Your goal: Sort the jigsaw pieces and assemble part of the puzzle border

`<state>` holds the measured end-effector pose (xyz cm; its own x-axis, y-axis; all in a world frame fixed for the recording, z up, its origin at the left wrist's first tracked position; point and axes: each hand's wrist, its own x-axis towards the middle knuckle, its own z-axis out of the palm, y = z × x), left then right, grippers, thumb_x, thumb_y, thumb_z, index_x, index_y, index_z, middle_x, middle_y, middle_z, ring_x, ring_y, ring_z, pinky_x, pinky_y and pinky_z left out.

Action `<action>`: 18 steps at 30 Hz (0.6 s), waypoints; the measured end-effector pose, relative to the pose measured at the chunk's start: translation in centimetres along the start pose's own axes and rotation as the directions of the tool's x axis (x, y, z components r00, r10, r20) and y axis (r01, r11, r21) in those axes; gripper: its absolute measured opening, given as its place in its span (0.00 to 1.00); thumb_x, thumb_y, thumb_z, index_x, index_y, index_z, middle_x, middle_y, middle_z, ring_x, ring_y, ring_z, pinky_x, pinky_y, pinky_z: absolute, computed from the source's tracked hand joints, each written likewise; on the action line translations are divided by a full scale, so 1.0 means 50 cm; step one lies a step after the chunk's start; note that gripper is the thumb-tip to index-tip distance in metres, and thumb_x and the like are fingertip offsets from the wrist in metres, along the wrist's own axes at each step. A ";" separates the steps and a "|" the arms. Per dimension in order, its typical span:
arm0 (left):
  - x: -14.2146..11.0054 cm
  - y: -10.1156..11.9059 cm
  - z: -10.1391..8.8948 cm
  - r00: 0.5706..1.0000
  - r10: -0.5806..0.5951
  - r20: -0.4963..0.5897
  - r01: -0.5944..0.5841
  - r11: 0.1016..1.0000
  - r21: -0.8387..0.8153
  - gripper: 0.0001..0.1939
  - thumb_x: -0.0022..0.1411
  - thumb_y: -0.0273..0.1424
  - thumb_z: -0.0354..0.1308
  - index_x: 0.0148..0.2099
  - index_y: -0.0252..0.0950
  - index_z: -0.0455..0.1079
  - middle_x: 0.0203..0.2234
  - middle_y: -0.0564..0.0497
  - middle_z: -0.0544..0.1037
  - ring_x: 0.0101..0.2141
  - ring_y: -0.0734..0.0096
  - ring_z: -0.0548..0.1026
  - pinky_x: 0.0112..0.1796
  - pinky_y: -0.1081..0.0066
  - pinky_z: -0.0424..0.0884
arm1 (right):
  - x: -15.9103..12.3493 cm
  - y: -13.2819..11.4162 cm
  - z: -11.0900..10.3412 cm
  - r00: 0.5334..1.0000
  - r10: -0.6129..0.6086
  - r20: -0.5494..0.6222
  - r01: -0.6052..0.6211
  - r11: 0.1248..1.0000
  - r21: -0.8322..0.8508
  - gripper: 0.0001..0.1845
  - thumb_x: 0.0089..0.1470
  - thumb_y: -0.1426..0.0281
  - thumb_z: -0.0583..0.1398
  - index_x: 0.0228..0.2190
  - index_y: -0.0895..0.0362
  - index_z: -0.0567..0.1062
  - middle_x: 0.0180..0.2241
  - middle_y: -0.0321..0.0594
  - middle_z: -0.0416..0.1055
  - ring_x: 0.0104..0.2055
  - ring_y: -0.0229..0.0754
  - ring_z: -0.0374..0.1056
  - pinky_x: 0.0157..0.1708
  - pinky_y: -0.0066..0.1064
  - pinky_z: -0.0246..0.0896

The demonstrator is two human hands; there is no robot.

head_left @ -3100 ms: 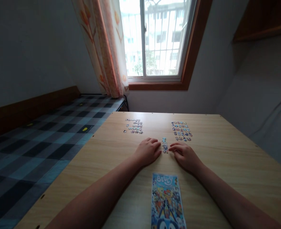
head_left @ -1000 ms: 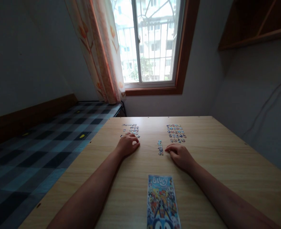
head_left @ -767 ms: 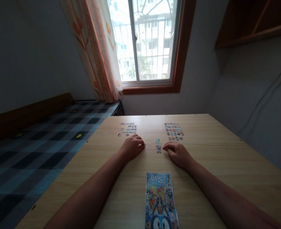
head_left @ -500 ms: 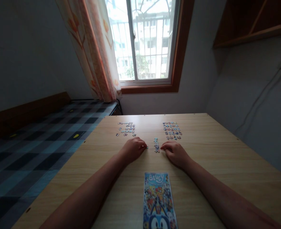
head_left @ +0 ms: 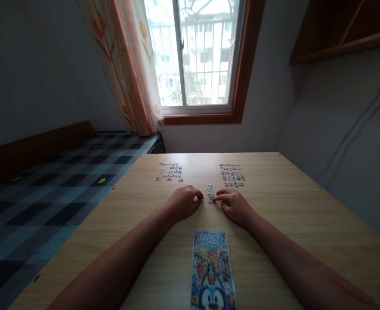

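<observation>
A small strip of joined jigsaw pieces (head_left: pixel 210 193) lies on the wooden table between my hands. My left hand (head_left: pixel 186 202) is closed in a pinch on a single puzzle piece (head_left: pixel 202 201), just left of the strip and apart from it. From the other side, my right hand (head_left: pixel 233 203) reaches in with its fingers extended, a fingertip at the strip's lower right edge. Nothing shows in its grasp. A printed sheet (head_left: pixel 213 271) with "Bluey" lettering and cartoon characters lies closer to me, between my forearms.
Loose puzzle pieces (head_left: pixel 173 175) lie in rows at the back left of the table (head_left: pixel 289 241). A second group of pieces (head_left: pixel 232 174) stands in rows at the back right. A bed with a checked cover (head_left: pixel 67 185) borders the left edge, and a window (head_left: pixel 205 64) is beyond.
My left hand has moved slightly right with the piece, closer to the strip. My right hand's fingertip has come left to the strip's edge. The view has shifted a little.
</observation>
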<state>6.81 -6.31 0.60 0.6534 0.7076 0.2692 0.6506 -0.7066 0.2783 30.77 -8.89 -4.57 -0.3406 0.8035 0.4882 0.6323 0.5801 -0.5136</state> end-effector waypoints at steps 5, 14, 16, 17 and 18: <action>-0.001 0.000 0.001 0.999 -0.044 -0.007 0.044 0.999 -0.001 0.11 0.56 0.25 0.58 0.40 0.41 0.79 0.31 0.50 0.77 0.32 0.67 0.74 0.37 0.69 0.69 | 0.001 -0.001 0.000 1.000 0.005 0.004 -0.005 1.000 -0.008 0.23 0.48 0.82 0.56 0.37 0.49 0.84 0.42 0.40 0.77 0.45 0.47 0.69 0.49 0.41 0.63; -0.004 0.010 0.017 0.999 0.006 -0.043 -0.010 0.996 -0.088 0.13 0.55 0.22 0.58 0.41 0.40 0.76 0.32 0.52 0.77 0.33 0.69 0.73 0.37 0.71 0.69 | 0.000 0.003 0.003 1.000 0.000 0.006 0.000 1.000 -0.030 0.24 0.48 0.83 0.56 0.38 0.47 0.84 0.42 0.39 0.76 0.46 0.48 0.68 0.50 0.42 0.61; -0.004 0.019 0.023 0.998 0.055 -0.038 -0.058 0.993 -0.099 0.13 0.55 0.21 0.58 0.41 0.39 0.76 0.32 0.52 0.77 0.34 0.68 0.74 0.38 0.71 0.69 | 0.000 0.002 0.002 1.000 0.005 0.005 -0.005 1.000 -0.028 0.25 0.48 0.83 0.57 0.38 0.47 0.84 0.42 0.39 0.77 0.46 0.48 0.68 0.50 0.42 0.61; -0.004 0.023 0.025 0.996 0.080 -0.034 -0.083 0.991 -0.103 0.12 0.56 0.21 0.57 0.41 0.39 0.75 0.31 0.52 0.78 0.35 0.68 0.74 0.39 0.71 0.69 | 0.000 0.002 0.002 1.000 0.008 0.005 -0.008 1.000 -0.028 0.24 0.48 0.83 0.57 0.38 0.47 0.84 0.42 0.39 0.77 0.46 0.48 0.68 0.50 0.42 0.61; -0.004 0.026 0.026 0.995 0.098 -0.034 -0.102 0.989 -0.103 0.12 0.56 0.21 0.57 0.41 0.39 0.75 0.32 0.53 0.78 0.35 0.68 0.74 0.40 0.70 0.69 | 0.000 0.002 0.002 1.000 0.010 0.005 -0.010 1.000 -0.028 0.24 0.48 0.82 0.57 0.38 0.46 0.84 0.42 0.38 0.77 0.46 0.48 0.68 0.50 0.42 0.61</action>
<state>8.05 -7.39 -0.27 0.7005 0.6344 0.3268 0.5373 -0.7703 0.3435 30.74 -8.80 -4.68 -0.3373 0.8101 0.4796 0.6550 0.5679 -0.4985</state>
